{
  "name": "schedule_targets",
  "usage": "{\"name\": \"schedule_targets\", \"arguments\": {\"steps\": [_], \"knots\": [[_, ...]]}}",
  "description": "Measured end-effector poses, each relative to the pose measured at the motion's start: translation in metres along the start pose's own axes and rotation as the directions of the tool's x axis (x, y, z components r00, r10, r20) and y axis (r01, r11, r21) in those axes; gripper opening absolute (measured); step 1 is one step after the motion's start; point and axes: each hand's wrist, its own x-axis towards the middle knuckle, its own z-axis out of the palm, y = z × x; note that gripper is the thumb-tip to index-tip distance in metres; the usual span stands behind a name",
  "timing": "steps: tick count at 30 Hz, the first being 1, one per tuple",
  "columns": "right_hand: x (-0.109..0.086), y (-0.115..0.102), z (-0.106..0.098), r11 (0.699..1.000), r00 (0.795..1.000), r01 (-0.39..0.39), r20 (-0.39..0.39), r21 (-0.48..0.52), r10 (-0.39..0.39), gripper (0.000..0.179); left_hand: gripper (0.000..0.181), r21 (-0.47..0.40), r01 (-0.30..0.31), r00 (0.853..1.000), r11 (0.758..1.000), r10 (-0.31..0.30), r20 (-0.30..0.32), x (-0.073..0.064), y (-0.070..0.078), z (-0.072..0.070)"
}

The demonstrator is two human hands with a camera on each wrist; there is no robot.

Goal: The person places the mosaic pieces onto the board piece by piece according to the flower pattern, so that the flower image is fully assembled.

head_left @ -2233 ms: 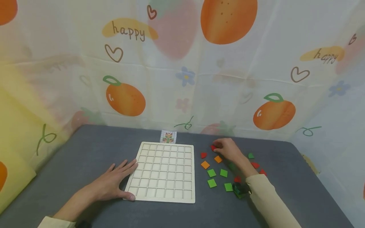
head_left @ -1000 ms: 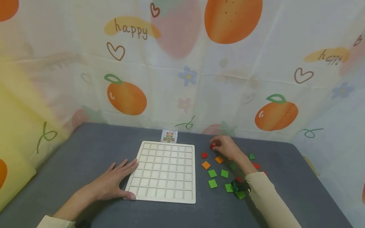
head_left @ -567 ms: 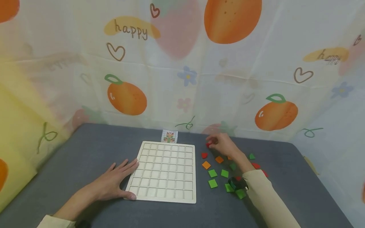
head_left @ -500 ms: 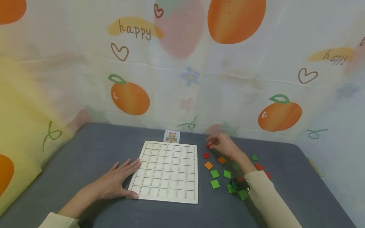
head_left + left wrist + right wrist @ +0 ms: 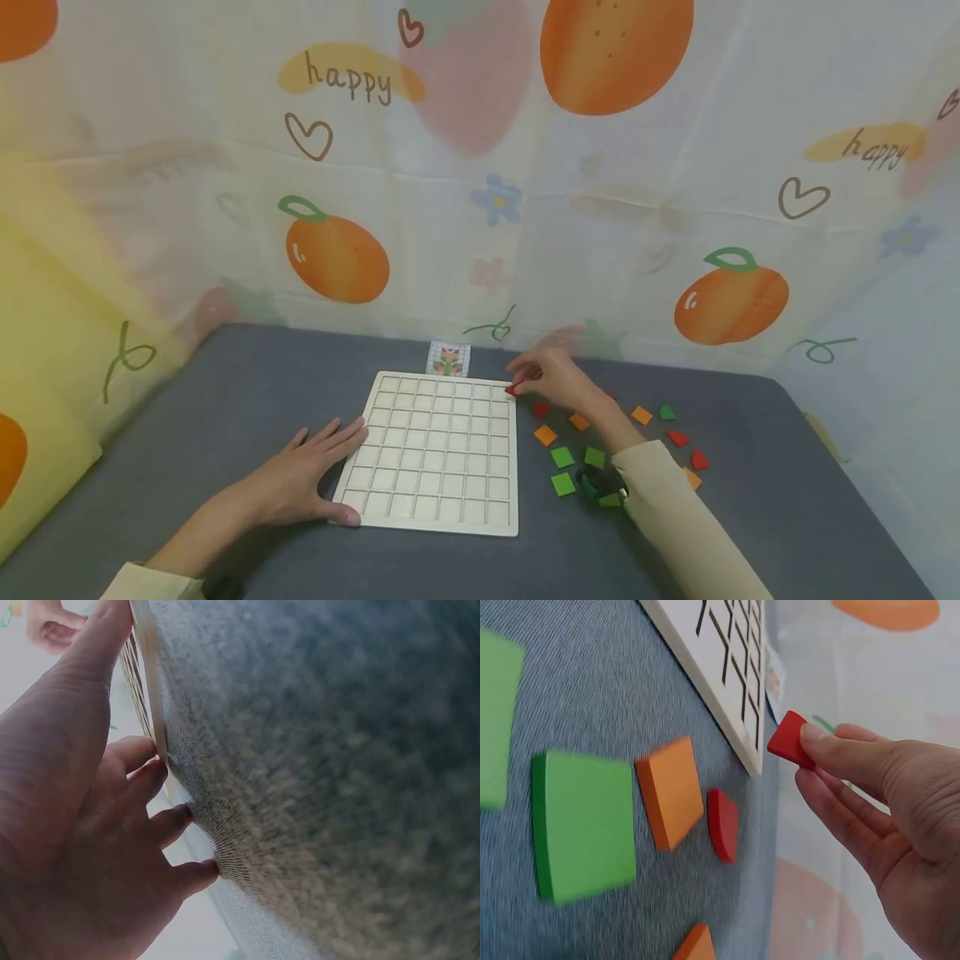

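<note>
My right hand (image 5: 555, 379) pinches a small red tile (image 5: 789, 739) between thumb and fingers, at the far right corner of the white grid board (image 5: 517, 492). In the right wrist view the tile is tilted and seems to be above the board's corner; whether it touches is unclear. The left hand (image 5: 303, 479) lies with spread fingers along the board's left edge. Its thumb touches the near left corner, and some fingertips reach the table, as the left wrist view shows. No tiles lie in the board's squares.
Right of the board lie loose tiles: a red one (image 5: 541, 410), an orange square (image 5: 545, 435), a green square (image 5: 562, 484) and several others, some under the right forearm. A small pattern card (image 5: 448, 359) lies behind the board. A printed curtain (image 5: 435, 242) hangs behind the grey table (image 5: 247, 375).
The right hand has moved left with the red tile, from among the loose tiles to the board's far right corner. The left hand has kept its place on the board.
</note>
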Motion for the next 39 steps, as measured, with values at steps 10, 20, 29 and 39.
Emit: {"name": "schedule_targets", "arguments": {"steps": [10, 20, 29, 39], "knots": [[0.016, -0.019, 0.013, 0.999, 0.999, 0.002, 0.052, 0.044, -0.005, 0.031, 0.118, -0.008, 0.005, 1.0, 1.0, -0.005, -0.001, 0.001, 0.0, 0.0], [0.032, -0.033, 0.027, 0.997, 0.993, 0.012, 0.117, 0.078, -0.021, 0.034, 0.117, -0.029, 0.001, 1.0, 1.0, 0.0, 0.012, 0.002, -0.002, 0.001], [0.041, -0.035, 0.037, 0.997, 0.99, 0.011, 0.136, 0.07, -0.021, 0.033, 0.116, -0.051, -0.007, 1.0, 0.999, 0.007, 0.007, 0.001, -0.003, 0.001], [0.05, -0.036, 0.046, 0.997, 0.987, 0.005, 0.16, 0.072, -0.016, 0.026, 0.117, -0.044, 0.0, 1.0, 0.999, 0.001, 0.006, 0.001, -0.004, 0.002]]}}
